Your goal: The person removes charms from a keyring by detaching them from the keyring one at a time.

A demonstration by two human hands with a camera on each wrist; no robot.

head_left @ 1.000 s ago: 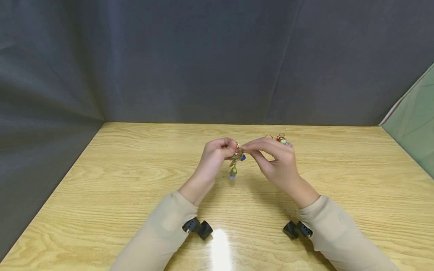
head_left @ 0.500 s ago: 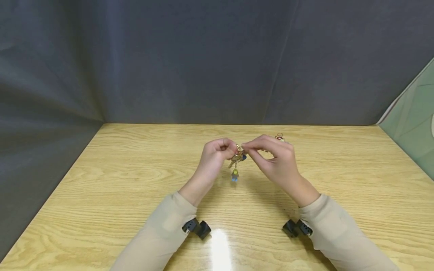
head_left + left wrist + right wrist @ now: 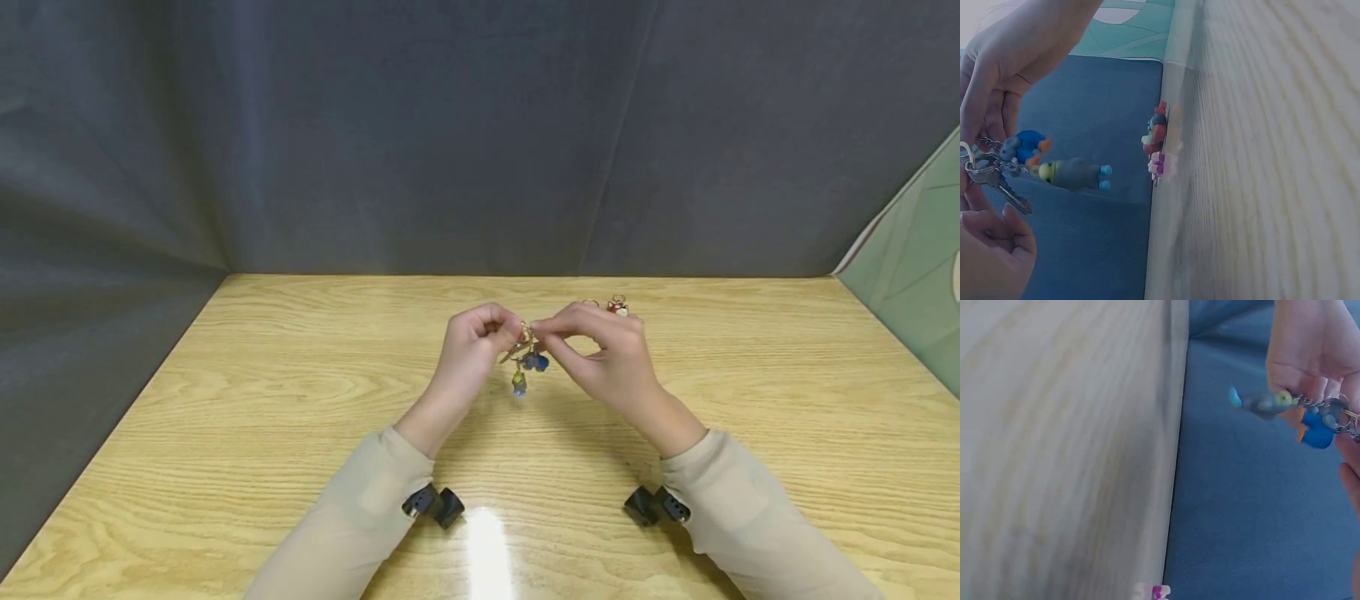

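Here, left hand (image 3: pixel 474 339) and right hand (image 3: pixel 600 346) both pinch one keyring (image 3: pixel 527 350) above the surface (image 3: pixel 300 400) — charms dangling; more charms (image 3: pixel 618 306) lie at 1 o'clock.

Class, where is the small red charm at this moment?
In the head view the red charm lies on the wooden table, just behind the right hand, towards the far edge; a pink charm lies beside it.

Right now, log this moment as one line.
left hand: pinches keyring | right hand: pinches keyring | charms: hang above table | spare charms: on table
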